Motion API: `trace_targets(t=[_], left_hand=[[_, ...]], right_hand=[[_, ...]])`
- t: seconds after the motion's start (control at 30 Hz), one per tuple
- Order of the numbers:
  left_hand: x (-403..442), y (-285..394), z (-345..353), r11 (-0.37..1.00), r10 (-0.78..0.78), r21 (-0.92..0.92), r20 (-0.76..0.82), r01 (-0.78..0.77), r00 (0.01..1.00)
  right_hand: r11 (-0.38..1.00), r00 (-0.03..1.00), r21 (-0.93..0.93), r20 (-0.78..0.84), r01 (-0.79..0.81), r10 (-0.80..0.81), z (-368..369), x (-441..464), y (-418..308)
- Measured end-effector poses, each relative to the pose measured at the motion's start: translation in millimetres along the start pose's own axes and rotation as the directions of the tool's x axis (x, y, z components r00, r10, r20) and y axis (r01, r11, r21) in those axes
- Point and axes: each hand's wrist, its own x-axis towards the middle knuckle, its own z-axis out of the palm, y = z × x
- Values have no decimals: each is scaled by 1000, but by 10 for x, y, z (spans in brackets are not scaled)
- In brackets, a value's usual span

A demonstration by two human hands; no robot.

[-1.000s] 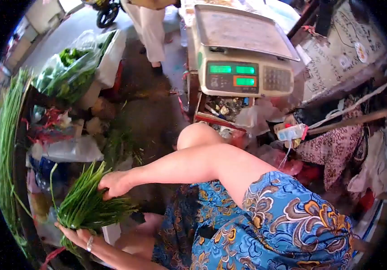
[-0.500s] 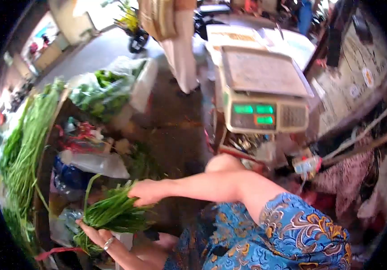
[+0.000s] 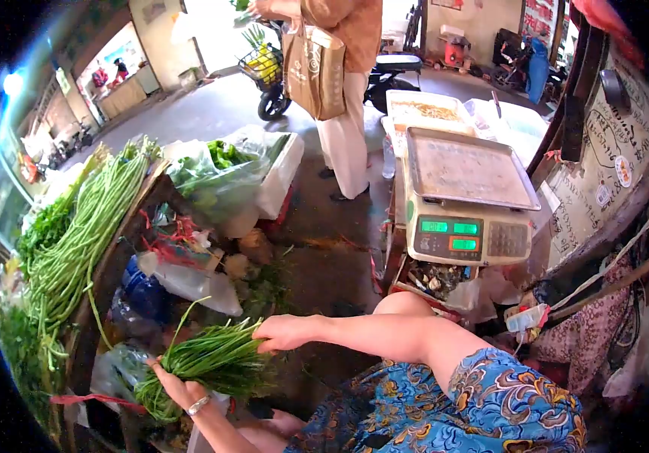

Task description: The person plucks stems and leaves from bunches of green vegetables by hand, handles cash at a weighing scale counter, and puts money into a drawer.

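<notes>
A bunch of thin green-stemmed vegetables (image 3: 207,359) lies across my lap area at lower left, its exact kind unclear. My left hand (image 3: 179,389), with a silver band at the wrist, cradles its left end, thumb up along the side. At the other end, my right hand (image 3: 287,333) has its fingers curled on the stem ends; the fingertips are partly hidden. One longer stem sticks up out of the bunch. Clear plastic bags (image 3: 122,370) and a red strip (image 3: 98,400) lie just left of my left hand.
Long green beans (image 3: 87,249) fill the stall at left, beside bagged leafy greens (image 3: 222,162). A lit digital scale (image 3: 472,170) stands ahead right. Beyond it is a tray (image 3: 426,112). A person (image 3: 347,98) with a brown bag (image 3: 315,72) stands in front.
My view has tilted upward, so the stall and scale appear lower and the standing person shows more fully. Both hands remain at the same ends of the bunch.
</notes>
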Motion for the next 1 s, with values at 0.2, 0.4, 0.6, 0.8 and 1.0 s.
trace_targets(t=[0.2, 0.4, 0.6, 0.8, 1.0], left_hand=[[363, 2, -318, 999, 36, 15, 97, -37, 995], [218, 53, -240, 998, 45, 50, 79, -49, 996], [266, 114, -299, 997, 68, 22, 10, -68, 998], [38, 190, -105, 997, 56, -40, -51, -58, 997], [236, 160, -277, 997, 66, -43, 42, -65, 997]], right_hand=[[980, 994, 190, 101, -68, 50, -84, -10, -34], [971, 987, 214, 138, -110, 81, -161, -31, -80], [827, 976, 526, 179, -199, 121, -187, -33, -1], [705, 962, 661, 240, -259, 128, -250, -67, 6], [629, 943, 711, 156, -313, 293, -243, -44, 144]])
